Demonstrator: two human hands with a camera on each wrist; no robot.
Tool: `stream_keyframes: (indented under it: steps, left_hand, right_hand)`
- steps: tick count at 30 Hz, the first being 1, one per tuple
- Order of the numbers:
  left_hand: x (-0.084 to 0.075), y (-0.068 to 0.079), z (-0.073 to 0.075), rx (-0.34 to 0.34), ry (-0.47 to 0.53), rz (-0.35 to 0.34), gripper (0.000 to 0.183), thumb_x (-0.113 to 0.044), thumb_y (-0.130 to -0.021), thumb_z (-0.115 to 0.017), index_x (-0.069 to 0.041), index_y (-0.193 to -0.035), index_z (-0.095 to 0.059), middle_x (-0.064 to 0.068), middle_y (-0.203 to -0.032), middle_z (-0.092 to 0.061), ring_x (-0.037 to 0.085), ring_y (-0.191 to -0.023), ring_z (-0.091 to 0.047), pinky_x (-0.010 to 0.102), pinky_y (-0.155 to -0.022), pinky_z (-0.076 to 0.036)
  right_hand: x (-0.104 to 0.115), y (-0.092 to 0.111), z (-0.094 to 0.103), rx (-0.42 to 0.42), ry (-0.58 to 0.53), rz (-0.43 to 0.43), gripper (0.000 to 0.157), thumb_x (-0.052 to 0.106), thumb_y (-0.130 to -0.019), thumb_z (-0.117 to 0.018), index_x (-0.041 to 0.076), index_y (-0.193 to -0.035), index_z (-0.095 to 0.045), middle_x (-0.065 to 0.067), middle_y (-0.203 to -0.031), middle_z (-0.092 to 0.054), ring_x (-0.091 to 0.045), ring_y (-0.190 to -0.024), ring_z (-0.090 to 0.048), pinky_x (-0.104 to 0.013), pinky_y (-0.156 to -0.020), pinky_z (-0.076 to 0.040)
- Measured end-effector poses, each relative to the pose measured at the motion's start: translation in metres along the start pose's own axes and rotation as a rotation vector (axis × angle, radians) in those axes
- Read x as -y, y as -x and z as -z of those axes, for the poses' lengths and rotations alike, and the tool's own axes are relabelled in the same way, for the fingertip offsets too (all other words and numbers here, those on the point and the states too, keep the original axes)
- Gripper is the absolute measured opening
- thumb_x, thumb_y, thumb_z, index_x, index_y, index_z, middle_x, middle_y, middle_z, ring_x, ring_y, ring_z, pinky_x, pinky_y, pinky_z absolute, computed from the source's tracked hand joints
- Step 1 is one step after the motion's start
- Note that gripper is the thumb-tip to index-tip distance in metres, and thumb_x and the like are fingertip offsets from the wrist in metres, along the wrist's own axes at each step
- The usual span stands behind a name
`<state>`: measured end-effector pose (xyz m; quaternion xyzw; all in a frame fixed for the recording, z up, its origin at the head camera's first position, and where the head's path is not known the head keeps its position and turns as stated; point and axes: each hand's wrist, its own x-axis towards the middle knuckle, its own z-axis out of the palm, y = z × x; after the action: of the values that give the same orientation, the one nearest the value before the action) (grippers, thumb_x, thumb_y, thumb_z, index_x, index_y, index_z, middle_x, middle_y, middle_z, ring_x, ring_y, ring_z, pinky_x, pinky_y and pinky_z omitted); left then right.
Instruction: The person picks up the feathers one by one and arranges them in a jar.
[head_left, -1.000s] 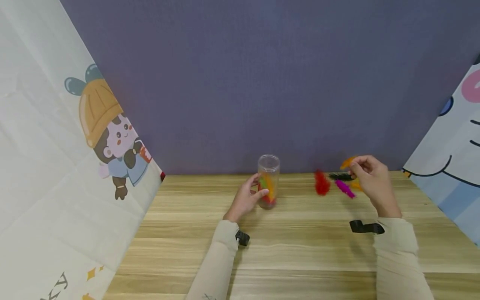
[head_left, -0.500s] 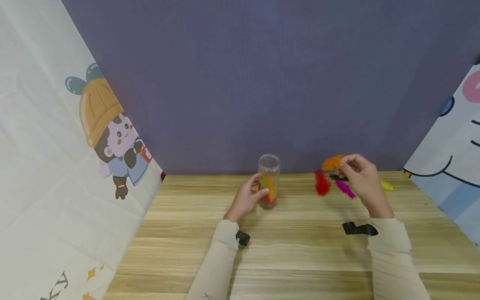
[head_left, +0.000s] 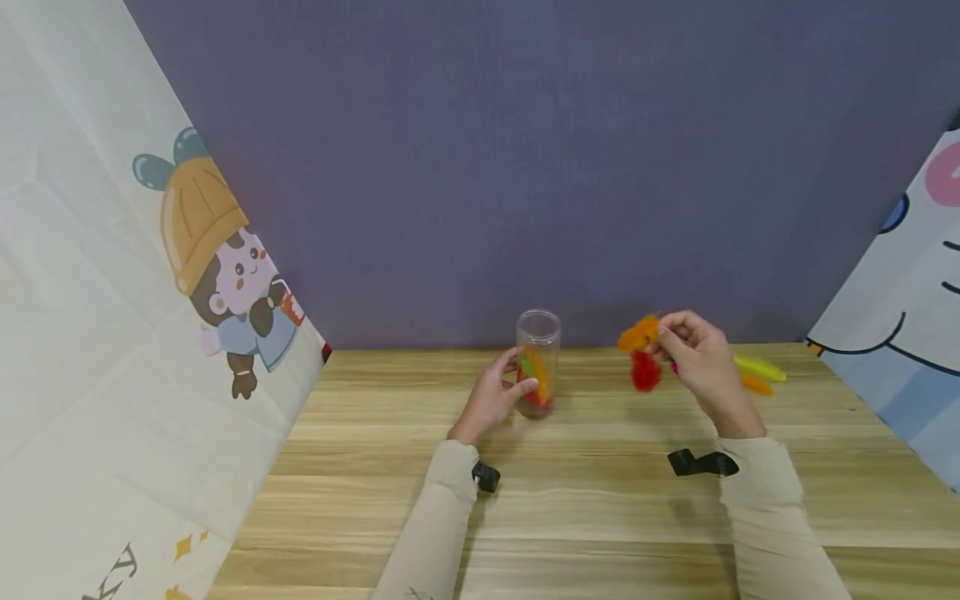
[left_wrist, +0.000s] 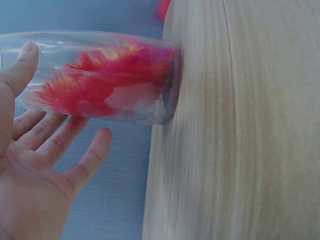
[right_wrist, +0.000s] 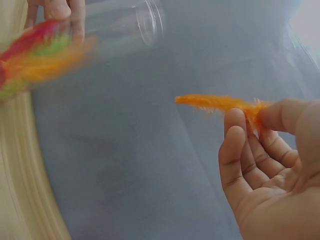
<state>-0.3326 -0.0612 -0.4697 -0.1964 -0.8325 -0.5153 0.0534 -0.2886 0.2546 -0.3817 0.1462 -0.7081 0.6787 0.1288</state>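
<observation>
My left hand (head_left: 489,398) grips a tall clear jar (head_left: 550,346) standing upright on the table, thumb on one side and fingers on the other. Inside the jar lie several feathers (left_wrist: 100,90), red, orange and green. To the right, my right hand (head_left: 701,358) pinches an orange feather (head_left: 636,334) between thumb and fingers, above the table's far edge. In the right wrist view that feather (right_wrist: 210,102) points toward the jar's open mouth. Below it on the table sits a fluffy red feather (head_left: 646,372).
Beyond my right hand lie a yellow feather (head_left: 763,369) and another orange feather (head_left: 757,384). A bit of magenta feather (head_left: 674,367) shows beside the hand, mostly hidden. A dark grey panel (head_left: 480,167) rises behind the wooden table (head_left: 585,500).
My right hand has moved left with the orange feather, from over the black and magenta feathers to above the red one. The yellow feather has come into view. My left hand and the jar stay put.
</observation>
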Motion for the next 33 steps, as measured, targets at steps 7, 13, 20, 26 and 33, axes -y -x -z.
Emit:
stream_keyframes:
  steps: [7, 13, 20, 26, 33]
  left_hand:
    - [0.0, 0.0, 0.0, -0.004, 0.002, 0.0, 0.066, -0.034, -0.095, -0.073, -0.015, -0.152, -0.047, 0.013, -0.144, -0.06, 0.028, -0.131, -0.059, 0.039, -0.094, -0.057]
    - [0.0, 0.0, -0.001, -0.004, 0.003, -0.006, 0.066, -0.034, -0.095, -0.073, -0.015, -0.152, -0.048, 0.013, -0.144, -0.06, 0.028, -0.131, -0.059, 0.039, -0.094, -0.057]
    - [0.001, -0.001, -0.003, -0.007, 0.007, -0.014, 0.066, -0.033, -0.095, -0.073, -0.013, -0.152, -0.047, 0.014, -0.144, -0.06, 0.028, -0.13, -0.059, 0.039, -0.094, -0.058]
    - [0.0, -0.001, -0.004, -0.007, 0.002, -0.018, 0.066, -0.032, -0.095, -0.073, -0.012, -0.153, -0.047, 0.014, -0.144, -0.06, 0.027, -0.13, -0.059, 0.038, -0.094, -0.058]
    - [0.0, -0.002, -0.005, -0.008, 0.0, -0.002, 0.066, -0.032, -0.095, -0.073, -0.014, -0.153, -0.047, 0.013, -0.144, -0.06, 0.026, -0.13, -0.06, 0.037, -0.094, -0.058]
  right_hand:
    - [0.001, -0.001, -0.013, -0.005, -0.02, -0.012, 0.015, 0.014, -0.104, -0.059, -0.001, -0.104, -0.057, 0.003, -0.085, -0.068, -0.008, -0.075, -0.069, -0.017, -0.068, -0.058]
    - [0.0, -0.001, -0.021, -0.009, 0.037, -0.029, 0.02, 0.018, -0.105, -0.059, -0.001, -0.107, -0.056, 0.001, -0.086, -0.069, -0.009, -0.076, -0.069, -0.019, -0.07, -0.059]
    - [-0.001, -0.001, -0.028, -0.031, 0.0, -0.007, 0.019, 0.02, -0.105, -0.059, 0.001, -0.108, -0.057, 0.003, -0.086, -0.069, -0.009, -0.076, -0.069, -0.019, -0.07, -0.059]
    - [0.001, -0.002, -0.036, -0.063, -0.075, -0.017, 0.019, 0.022, -0.104, -0.061, 0.004, -0.109, -0.057, 0.004, -0.087, -0.07, -0.008, -0.079, -0.071, -0.018, -0.071, -0.058]
    - [0.003, -0.004, -0.049, -0.074, -0.15, -0.012, 0.019, 0.023, -0.103, -0.063, 0.006, -0.109, -0.058, 0.004, -0.086, -0.072, -0.011, -0.079, -0.072, -0.019, -0.072, -0.058]
